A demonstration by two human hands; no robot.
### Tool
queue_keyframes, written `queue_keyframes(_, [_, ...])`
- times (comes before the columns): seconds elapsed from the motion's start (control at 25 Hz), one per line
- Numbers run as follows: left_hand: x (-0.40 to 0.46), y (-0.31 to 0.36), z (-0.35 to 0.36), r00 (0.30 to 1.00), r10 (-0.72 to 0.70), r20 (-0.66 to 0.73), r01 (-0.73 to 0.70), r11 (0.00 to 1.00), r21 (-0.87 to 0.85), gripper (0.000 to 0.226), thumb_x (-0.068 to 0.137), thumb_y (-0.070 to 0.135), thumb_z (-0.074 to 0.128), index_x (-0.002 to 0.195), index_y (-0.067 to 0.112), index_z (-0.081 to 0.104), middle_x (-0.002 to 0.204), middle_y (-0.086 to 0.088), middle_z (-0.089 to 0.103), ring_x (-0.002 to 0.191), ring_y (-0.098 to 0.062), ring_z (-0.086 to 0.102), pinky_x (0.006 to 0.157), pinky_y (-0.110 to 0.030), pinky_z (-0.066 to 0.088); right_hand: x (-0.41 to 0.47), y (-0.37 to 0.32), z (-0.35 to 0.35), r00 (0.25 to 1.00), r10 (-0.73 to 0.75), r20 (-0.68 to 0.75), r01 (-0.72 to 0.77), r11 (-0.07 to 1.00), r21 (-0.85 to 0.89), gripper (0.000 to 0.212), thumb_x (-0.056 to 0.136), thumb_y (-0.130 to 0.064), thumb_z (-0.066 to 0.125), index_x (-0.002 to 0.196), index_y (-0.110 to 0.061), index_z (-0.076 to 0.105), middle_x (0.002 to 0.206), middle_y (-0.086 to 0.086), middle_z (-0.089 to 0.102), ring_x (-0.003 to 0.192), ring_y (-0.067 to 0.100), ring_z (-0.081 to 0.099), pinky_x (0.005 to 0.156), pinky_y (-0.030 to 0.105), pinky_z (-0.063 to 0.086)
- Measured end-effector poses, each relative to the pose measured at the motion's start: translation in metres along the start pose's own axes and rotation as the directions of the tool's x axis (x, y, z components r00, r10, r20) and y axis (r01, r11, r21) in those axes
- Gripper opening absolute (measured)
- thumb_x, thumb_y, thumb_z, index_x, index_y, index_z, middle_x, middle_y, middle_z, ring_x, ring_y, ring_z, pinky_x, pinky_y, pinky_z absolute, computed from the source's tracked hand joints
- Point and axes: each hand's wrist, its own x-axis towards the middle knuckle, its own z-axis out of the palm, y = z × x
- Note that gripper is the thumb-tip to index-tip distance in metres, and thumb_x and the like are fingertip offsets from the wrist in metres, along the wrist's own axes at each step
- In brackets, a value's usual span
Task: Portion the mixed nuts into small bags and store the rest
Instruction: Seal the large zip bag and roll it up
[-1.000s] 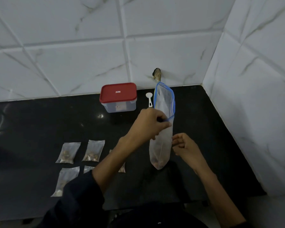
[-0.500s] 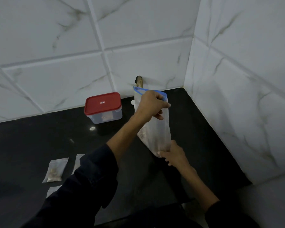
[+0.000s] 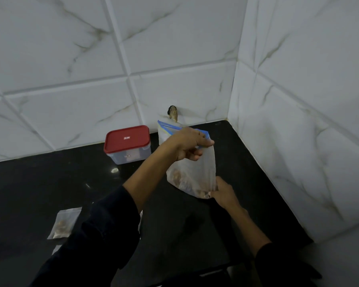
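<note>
A large clear zip bag (image 3: 192, 172) with a blue zip strip hangs tilted above the black counter (image 3: 50, 183), nuts gathered in its lower end. My left hand (image 3: 188, 146) grips the bag's top at the blue strip. My right hand (image 3: 223, 192) pinches the bag's bottom corner from below. A small clear bag with nuts (image 3: 63, 223) lies flat on the counter at the left; others beside it are hidden behind my left sleeve.
A clear container with a red lid (image 3: 127, 143) stands shut against the back tiled wall. A side tiled wall (image 3: 298, 141) closes the right. A small dark stub (image 3: 172, 112) sticks out of the back wall above the bag.
The view has shifted right and closer. The big bag has tipped further, its bottom held by my right hand. Most small bags have left the frame.
</note>
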Motion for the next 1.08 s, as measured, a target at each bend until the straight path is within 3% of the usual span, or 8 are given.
queue_keyframes(0.16, [-0.008,0.004,0.002,0.96,0.217,-0.176,-0.152,0.935,0.32,0.015,0.083,0.014,0.072,0.092,0.005,0.062,0.068,-0.005,0.056,0.045,-0.012,0.051,0.041,-0.021,0.046,0.007,0.004,0.001,0.998,-0.036,-0.058,0.032,0.997,-0.069,0.013,0.089,-0.01,0.059,0.094,-0.016,0.048,0.095,0.002,0.054,0.08,0.009,0.054,0.068,0.024,0.045])
queue_keyframes(0.32, [-0.009,0.01,0.004,0.916,0.352,-0.193,-0.169,0.774,0.611,0.019,0.081,0.02,0.075,0.091,0.005,0.067,0.078,-0.008,0.066,0.045,-0.014,0.059,0.048,-0.023,0.051,0.014,0.009,0.003,0.993,-0.086,-0.076,0.076,0.989,-0.128,0.015,0.088,-0.012,0.06,0.097,-0.015,0.049,0.094,0.001,0.056,0.086,0.012,0.059,0.079,0.035,0.054])
queue_keyframes(0.44, [-0.005,0.016,0.009,0.91,0.379,-0.17,-0.146,0.675,0.723,0.023,0.08,0.023,0.075,0.092,0.004,0.069,0.088,-0.01,0.069,0.058,-0.02,0.064,0.066,-0.032,0.058,0.021,0.008,0.001,0.992,-0.109,-0.059,0.098,0.982,-0.164,0.017,0.089,-0.012,0.059,0.103,-0.016,0.05,0.1,0.001,0.059,0.092,0.015,0.061,0.084,0.036,0.054])
queue_keyframes(0.52, [0.0,0.019,0.014,0.902,0.397,-0.167,-0.151,0.654,0.742,0.023,0.081,0.024,0.074,0.091,0.004,0.069,0.087,-0.011,0.069,0.06,-0.021,0.064,0.068,-0.032,0.057,0.025,0.007,-0.002,0.994,-0.106,-0.035,0.1,0.986,-0.134,0.022,0.09,-0.013,0.059,0.109,-0.017,0.05,0.104,0.001,0.059,0.099,0.018,0.061,0.088,0.037,0.053])
queue_keyframes(0.72, [0.015,0.018,0.016,0.897,0.398,-0.193,-0.183,0.73,0.658,0.02,0.087,0.027,0.068,0.092,0.008,0.066,0.083,-0.008,0.068,0.054,-0.02,0.067,0.045,-0.02,0.05,0.019,0.02,-0.012,0.995,-0.023,-0.097,0.03,0.997,0.077,0.054,0.084,-0.025,0.071,0.13,-0.018,0.043,0.122,0.002,0.059,0.108,0.017,0.059,0.092,0.032,0.05])
queue_keyframes(0.88, [0.016,0.012,0.006,0.926,0.37,-0.078,-0.219,0.692,0.688,0.037,0.084,0.019,0.071,0.119,0.011,0.061,0.109,-0.005,0.063,0.053,-0.015,0.062,0.042,-0.021,0.05,0.007,0.005,-0.028,0.987,0.005,-0.164,0.028,0.98,0.196,0.069,0.08,-0.022,0.075,0.139,-0.02,0.038,0.134,0.005,0.051,0.114,0.016,0.054,0.088,0.027,0.047])
queue_keyframes(0.96, [0.018,0.007,-0.001,0.92,0.387,-0.059,-0.234,0.664,0.71,0.033,0.085,0.015,0.07,0.118,0.011,0.063,0.113,-0.006,0.064,0.055,-0.015,0.061,0.046,-0.024,0.053,0.002,-0.019,-0.045,0.969,-0.059,-0.242,0.114,0.969,0.217,0.071,0.079,-0.014,0.074,0.14,-0.022,0.038,0.136,0.003,0.051,0.113,0.011,0.052,0.086,0.022,0.044])
queue_keyframes(1.08, [0.021,0.004,-0.009,0.885,0.458,-0.081,-0.274,0.654,0.705,0.019,0.086,0.015,0.068,0.106,0.012,0.069,0.102,-0.007,0.07,0.052,-0.013,0.059,0.05,-0.026,0.055,-0.011,-0.072,-0.076,0.886,-0.32,-0.336,0.413,0.873,0.257,0.073,0.079,-0.007,0.073,0.138,-0.031,0.037,0.133,-0.005,0.052,0.113,0.004,0.053,0.085,0.017,0.045])
